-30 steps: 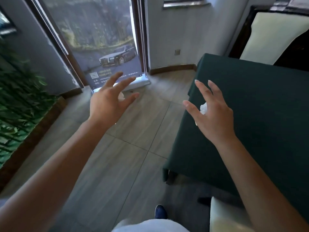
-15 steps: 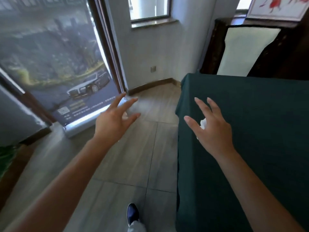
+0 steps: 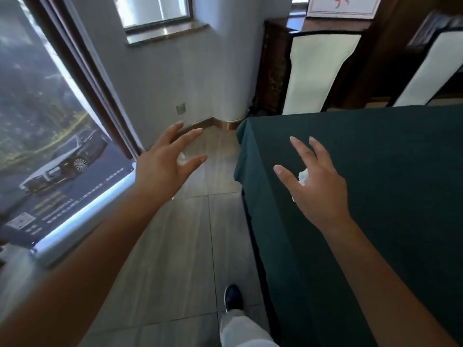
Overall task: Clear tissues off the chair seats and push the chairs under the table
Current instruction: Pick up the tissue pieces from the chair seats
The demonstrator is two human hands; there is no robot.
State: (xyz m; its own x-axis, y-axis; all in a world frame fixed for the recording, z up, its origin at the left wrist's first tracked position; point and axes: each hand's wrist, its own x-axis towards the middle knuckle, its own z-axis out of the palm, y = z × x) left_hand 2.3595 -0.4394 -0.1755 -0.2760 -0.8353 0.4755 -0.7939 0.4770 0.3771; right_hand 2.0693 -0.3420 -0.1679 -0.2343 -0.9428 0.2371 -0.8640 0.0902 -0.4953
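Both hands are raised with fingers spread, yet each keeps a scrap of white tissue tucked against the palm: the left hand (image 3: 165,161) shows a small white bit (image 3: 181,157) between thumb and fingers, and the right hand (image 3: 318,189) shows a crumpled tissue (image 3: 303,177) peeking out beside the thumb. Most of each tissue is hidden behind the hand, so how the inner fingers press on it is hard to make out; they seem curled over it. The left hand hangs over the grey tiled floor (image 3: 175,246), the right one over the near edge of the table (image 3: 375,184), whose dark green cloth drapes down and hides the legs. Beyond the table's far edge stand two chairs with pale backrests, one (image 3: 318,71) facing the corner and another (image 3: 431,71) cut off at the right border; their seats are hidden behind the tabletop. A dark wooden cabinet (image 3: 274,66) stands behind them. At left a poster of a car (image 3: 62,159) leans by the window frame, partly out of view. A dark shoe (image 3: 233,296) and light trouser leg (image 3: 240,329) show at the bottom.
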